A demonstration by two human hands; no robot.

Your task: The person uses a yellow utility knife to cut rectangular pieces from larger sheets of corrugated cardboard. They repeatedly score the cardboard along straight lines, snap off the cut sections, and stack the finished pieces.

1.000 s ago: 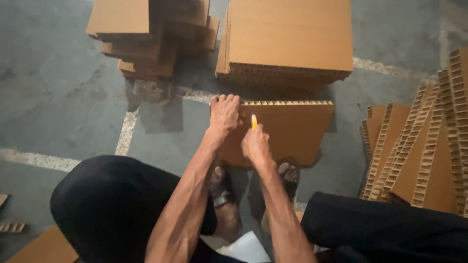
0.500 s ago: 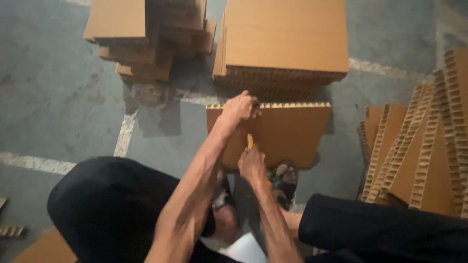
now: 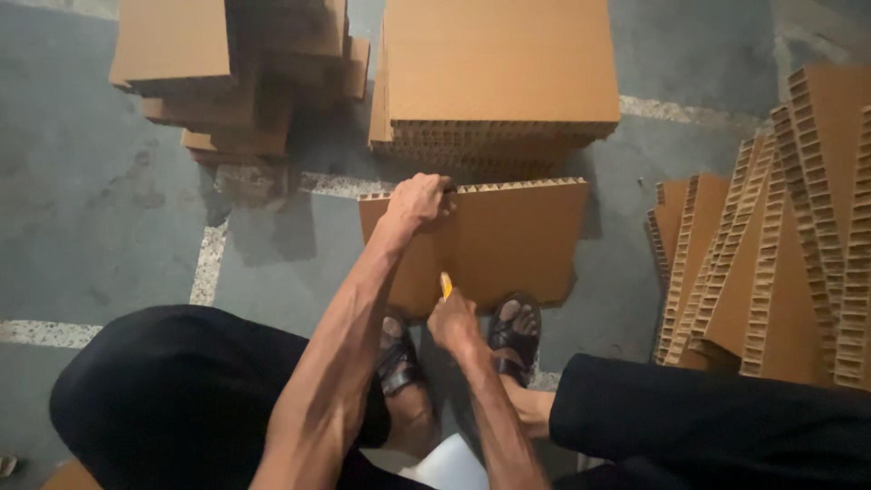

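A honeycomb cardboard panel (image 3: 508,240) is held upright on the concrete floor (image 3: 91,227), just in front of two sandalled feet (image 3: 513,336). Its top edge is gripped by the left hand (image 3: 417,200), whose fingers are curled over the exposed honeycomb core and clamped on the board. The right hand (image 3: 454,322) is closed around a yellow utility knife (image 3: 445,285), the tip of which is pressed against the panel's brown face low down, near its bottom edge. Both forearms are extended downward from the seated figure, whose knees, clad in black trousers (image 3: 181,399), are seen at either side of the frame.

Just behind the upright panel, a tall stack of large honeycomb boards (image 3: 499,73) is set flat on the floor. A second, uneven pile of smaller cut pieces (image 3: 227,82) is seen at the upper left, well apart from the hands. At the right, further honeycomb strips (image 3: 780,236) are leaned on edge, one against another, their open cells turned toward the camera. Faded white painted lines (image 3: 209,263) are seen crossing the grey floor beneath the stacks. A white object (image 3: 449,467) is partly visible between the legs; what it is cannot be told.
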